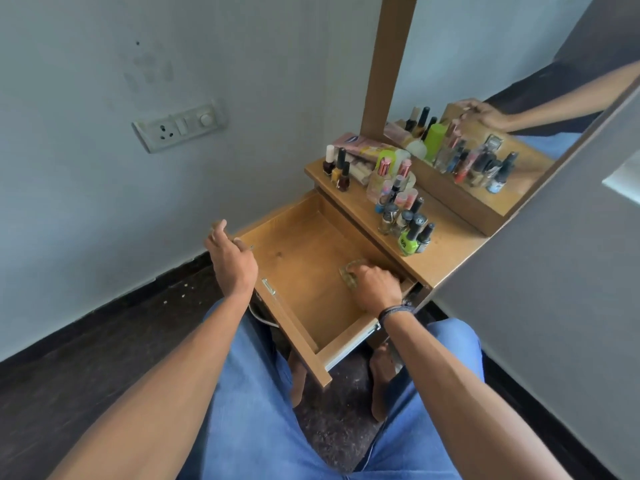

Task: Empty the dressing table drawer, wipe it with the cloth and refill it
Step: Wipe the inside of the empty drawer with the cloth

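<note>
From your head camera, you look down on a small wooden dressing table [446,252] set in a corner of pale grey walls, right of centre in the frame. A dark speckled floor [104,341] runs along the bottom left, and a white switch-and-socket plate [180,125] sits on the wall at upper left. A wood-framed mirror [485,98] rises at upper right, reflecting your arm and the bottles.

The light-brown wooden drawer [298,271] is pulled out at the centre of the frame, its smooth grained bottom almost bare. Your left hand [230,259] rests loosely curled on the drawer's far left corner; you cannot tell whether it grips the edge. Your right hand [375,285], with a dark band at the wrist, reaches inside the drawer at its right side, fingers closed on a small clear glass bottle [351,270] lying on the bottom.

On the tabletop, above the drawer, stand crowded nail-polish bottles [408,223], glossy and dark-capped, one bright green [408,241], beside a pink flat packet [353,145]. Your blue denim legs [263,410] fill the lower frame.
</note>
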The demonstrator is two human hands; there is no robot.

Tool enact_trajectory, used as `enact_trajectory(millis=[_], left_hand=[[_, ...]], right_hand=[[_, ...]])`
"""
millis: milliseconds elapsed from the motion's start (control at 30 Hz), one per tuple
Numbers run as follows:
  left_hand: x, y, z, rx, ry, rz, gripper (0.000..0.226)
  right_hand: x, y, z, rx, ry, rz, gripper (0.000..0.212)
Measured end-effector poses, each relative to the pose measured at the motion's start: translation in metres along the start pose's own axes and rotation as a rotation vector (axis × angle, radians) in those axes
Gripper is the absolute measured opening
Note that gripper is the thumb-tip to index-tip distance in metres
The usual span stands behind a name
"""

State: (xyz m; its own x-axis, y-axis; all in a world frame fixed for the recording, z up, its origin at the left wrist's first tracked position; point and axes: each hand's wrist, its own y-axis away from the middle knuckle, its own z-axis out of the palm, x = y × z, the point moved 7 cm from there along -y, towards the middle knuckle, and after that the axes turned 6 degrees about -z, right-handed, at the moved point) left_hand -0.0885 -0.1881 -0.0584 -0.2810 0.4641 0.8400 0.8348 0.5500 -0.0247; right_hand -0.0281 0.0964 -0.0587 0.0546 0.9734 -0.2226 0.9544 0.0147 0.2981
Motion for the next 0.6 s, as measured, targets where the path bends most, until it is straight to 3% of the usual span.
enact_trajectory(millis=[167,333,467,600], left_hand=[[0.012,0.006,-0.006,0.012,-0.099,0.034,0.045],[0.040,0.036,-0.007,-0.026,-0.132,0.186,0.026],[0.075,0.082,0.010,-0.442,0.085,0.046,0.019],[0.101,0.131,0.029,-0.840,0.221,-0.040,0.016]], right_hand=[[-0.010,0.013,-0.004,0.119,-0.147,-0.045,0.048],[-0.003,0.028,-0.027,0.278,-0.694,0.009,0.066],[0.005,0.044,-0.048,0.397,-1.195,0.048,0.073],[0.014,0.063,-0.058,0.471,-1.445,0.053,0.078]])
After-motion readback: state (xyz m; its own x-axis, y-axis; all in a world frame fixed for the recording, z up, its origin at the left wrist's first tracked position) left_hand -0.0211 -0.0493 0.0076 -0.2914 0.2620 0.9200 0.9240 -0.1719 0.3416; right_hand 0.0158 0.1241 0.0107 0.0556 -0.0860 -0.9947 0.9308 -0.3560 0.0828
